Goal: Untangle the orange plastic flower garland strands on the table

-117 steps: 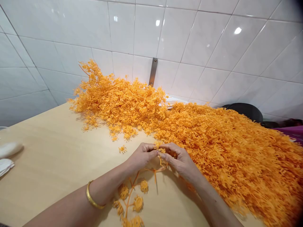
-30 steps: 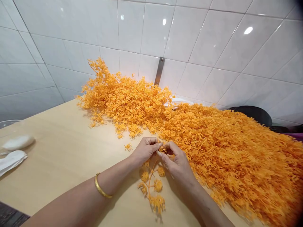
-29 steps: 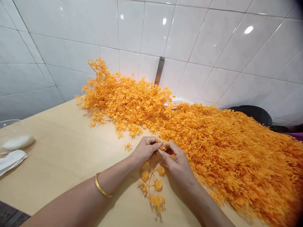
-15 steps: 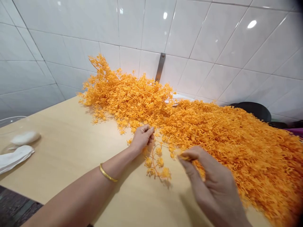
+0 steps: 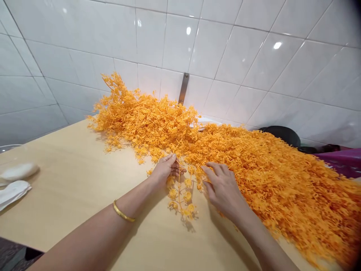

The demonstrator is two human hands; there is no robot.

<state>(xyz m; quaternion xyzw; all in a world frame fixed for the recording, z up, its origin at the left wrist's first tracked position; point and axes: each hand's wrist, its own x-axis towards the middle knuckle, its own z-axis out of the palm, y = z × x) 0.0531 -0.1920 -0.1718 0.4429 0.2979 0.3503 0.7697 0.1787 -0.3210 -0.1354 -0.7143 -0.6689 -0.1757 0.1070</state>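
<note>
My left hand (image 5: 168,168) pinches an orange artificial flower stem (image 5: 179,184) between thumb and forefinger, its other fingers loosely curled. Small spidery blossoms line this stem, and its tip hangs down toward me over the table (image 5: 135,233). To the right, my right hand (image 5: 222,184) is palm down with thumb and forefinger apart. Its fingertips are beside a few orange blossoms at the edge of a heap of loose orange pieces (image 5: 270,169); whether they touch them I cannot tell. Behind my left hand lies a pile of orange flower sprays (image 5: 143,116).
A white tiled wall (image 5: 113,34) with a metal strip (image 5: 183,89) stands behind the piles. At the left lie a white rounded item (image 5: 19,171) and a white cloth-like piece (image 5: 14,192). Back right are a black round object (image 5: 282,135) and purple material (image 5: 341,162).
My right hand has moved away from me and left, from a raised pinch around an orange piece to open fingers by the heap. My left hand's lower fingers have loosened while it keeps the stem.
</note>
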